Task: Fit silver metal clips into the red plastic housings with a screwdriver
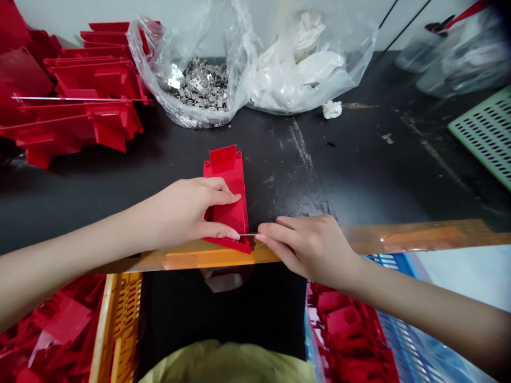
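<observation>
A red plastic panel [233, 210] with an upright flap at its far end lies at the table's front edge. My left hand [199, 210] grips it across the middle, fingers over its top and thumb near its close end. The fingers of my right hand [307, 242] are pinched on a thin metal rod [249, 234]. This rod reaches leftward to the panel's near end, where its tip meets my left thumb. Whether the tip enters the panel is hidden.
Red panels [91, 80] stand stacked at the back left. One clear bag holds small metal clips [205, 88]; another bag [307, 74] has white material. A green basket [489, 133] is at right. Below the edge are an orange crate [120, 314] and a blue crate [403, 330] near red parts.
</observation>
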A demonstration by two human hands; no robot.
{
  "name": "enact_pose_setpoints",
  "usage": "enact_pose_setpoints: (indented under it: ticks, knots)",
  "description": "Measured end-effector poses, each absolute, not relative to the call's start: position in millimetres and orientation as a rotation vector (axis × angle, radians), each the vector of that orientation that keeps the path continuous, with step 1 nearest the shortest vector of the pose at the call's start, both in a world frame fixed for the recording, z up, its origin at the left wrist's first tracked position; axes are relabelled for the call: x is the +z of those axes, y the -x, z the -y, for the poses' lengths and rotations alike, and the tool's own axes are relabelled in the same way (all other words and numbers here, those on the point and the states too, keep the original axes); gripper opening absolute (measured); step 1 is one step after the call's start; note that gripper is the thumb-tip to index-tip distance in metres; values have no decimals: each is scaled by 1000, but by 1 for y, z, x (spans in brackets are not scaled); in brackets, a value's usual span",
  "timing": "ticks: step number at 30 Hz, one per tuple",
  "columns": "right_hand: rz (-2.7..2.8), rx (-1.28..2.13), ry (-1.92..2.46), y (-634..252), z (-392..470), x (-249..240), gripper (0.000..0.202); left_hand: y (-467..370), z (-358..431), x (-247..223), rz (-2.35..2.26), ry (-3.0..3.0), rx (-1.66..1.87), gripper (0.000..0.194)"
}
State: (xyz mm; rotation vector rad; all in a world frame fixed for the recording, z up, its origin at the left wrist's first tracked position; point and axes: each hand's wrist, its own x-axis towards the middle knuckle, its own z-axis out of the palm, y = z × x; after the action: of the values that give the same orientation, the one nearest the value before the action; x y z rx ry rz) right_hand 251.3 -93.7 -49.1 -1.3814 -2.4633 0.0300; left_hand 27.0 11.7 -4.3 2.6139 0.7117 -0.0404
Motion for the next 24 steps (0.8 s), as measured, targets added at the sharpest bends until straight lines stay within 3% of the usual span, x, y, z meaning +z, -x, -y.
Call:
enact_pose_setpoints:
  ticks: [17,24]
  knots:
    - [2425,525,1469,-253,84,-42,29,-46,-19,8,-788,-2742,-215,37]
    - [2395,794,1562,-251,76,-32,30,-49,-20,10,-889,-2672,-235,42]
